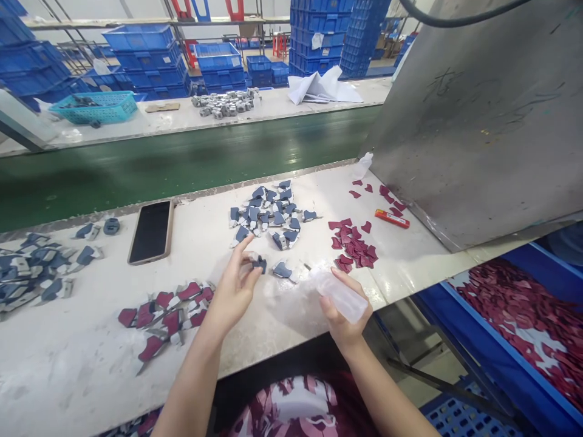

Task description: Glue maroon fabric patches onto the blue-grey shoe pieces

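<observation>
Bottle (346,297), one, translucent, gripped in the right hand (350,325). Left hand (234,291) pinches one dark-blue part (260,264) between thumb and fingers; one loose blue-grey part (283,270) lies just beside it, between both hands. Beyond, from where I stand: maroon pile (357,247) and blue-part pile (277,210), too overlapped to count; one phone (151,232); one red stick (392,218). Farther: one teal basket (107,111) across green belt (195,155).

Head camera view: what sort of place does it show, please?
Probably a factory assembly workshop: many small maroon pieces lie on the worktable, what looks like a green conveyor belt runs behind it, and blue crates stand stacked beyond.
</observation>
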`<state>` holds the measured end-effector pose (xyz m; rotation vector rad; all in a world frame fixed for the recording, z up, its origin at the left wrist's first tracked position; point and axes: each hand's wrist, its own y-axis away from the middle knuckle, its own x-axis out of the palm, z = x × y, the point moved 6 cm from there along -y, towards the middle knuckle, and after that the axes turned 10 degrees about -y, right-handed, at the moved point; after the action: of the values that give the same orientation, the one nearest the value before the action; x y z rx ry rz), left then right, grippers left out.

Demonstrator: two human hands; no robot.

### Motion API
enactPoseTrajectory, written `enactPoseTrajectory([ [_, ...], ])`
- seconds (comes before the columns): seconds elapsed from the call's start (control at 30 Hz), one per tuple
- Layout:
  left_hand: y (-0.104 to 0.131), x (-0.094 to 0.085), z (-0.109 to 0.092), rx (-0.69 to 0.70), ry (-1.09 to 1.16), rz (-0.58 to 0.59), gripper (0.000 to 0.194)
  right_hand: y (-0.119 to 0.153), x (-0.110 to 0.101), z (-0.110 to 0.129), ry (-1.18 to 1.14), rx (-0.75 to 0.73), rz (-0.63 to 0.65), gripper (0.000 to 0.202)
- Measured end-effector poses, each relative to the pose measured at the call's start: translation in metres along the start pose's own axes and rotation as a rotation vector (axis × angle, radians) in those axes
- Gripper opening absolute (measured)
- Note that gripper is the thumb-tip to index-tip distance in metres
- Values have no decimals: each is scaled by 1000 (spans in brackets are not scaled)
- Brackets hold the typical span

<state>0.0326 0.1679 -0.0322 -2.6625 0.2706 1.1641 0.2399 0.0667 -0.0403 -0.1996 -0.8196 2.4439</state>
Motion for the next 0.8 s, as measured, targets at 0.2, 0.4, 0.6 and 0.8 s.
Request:
enactPoseTrajectory([
  [0.2, 49, 10, 13, -190, 211, -48, 16, -4, 8, 2, -61, 139, 87, 24],
  [0.4, 73, 2, 20, -194, 0, -224, 24, -3, 30, 8, -37, 176, 158, 18],
  [0.6, 82, 8, 36, -368, 119, -219, 29, -7, 44, 12, -17, 111, 254, 14],
  [0.8, 80, 7, 37, -400, 145, -215, 31, -8, 49, 12, -2, 103, 306, 13],
])
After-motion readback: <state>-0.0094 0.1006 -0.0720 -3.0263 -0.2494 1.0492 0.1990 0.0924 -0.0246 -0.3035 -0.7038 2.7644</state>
